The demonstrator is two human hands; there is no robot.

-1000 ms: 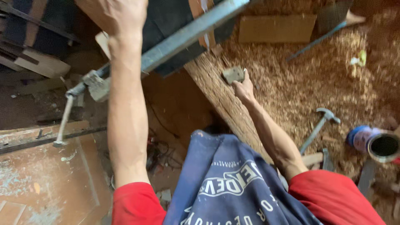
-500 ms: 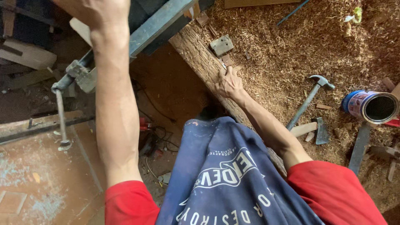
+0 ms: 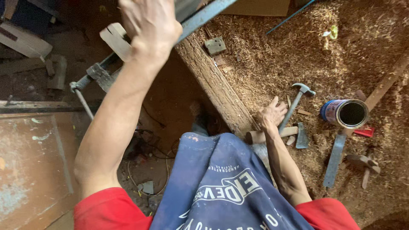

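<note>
Sawdust and wood shavings (image 3: 298,55) cover the ground on the right of the scene, and my right hand (image 3: 271,115) now lies low in them, near my body, at the handle of the claw hammer (image 3: 294,104). A second ago this hand was far up the rough wooden beam (image 3: 215,87), at the small grey block (image 3: 214,45); half a second ago it rested partway down the beam's edge. The block now sits alone at the far end of the beam, untouched. My right fingers (image 3: 272,103) are loosely spread, thumb raised, touching or just beside the hammer handle; they are not closed round it, and I cannot tell whether contact is firm. Judgement: the work has moved from the block to the hammer. My left hand (image 3: 149,27) is up at the far left, fingers curled tight over the top of the blue-grey metal bar (image 3: 204,15), as in both earlier frames, though the view has shifted so the hand shows more fully. Below it hangs the clamp screw with its rod (image 3: 85,91). Right of the hammer stands an open tin can (image 3: 346,113); a hatchet head (image 3: 302,137) lies just near the handle's lower end.
</note>
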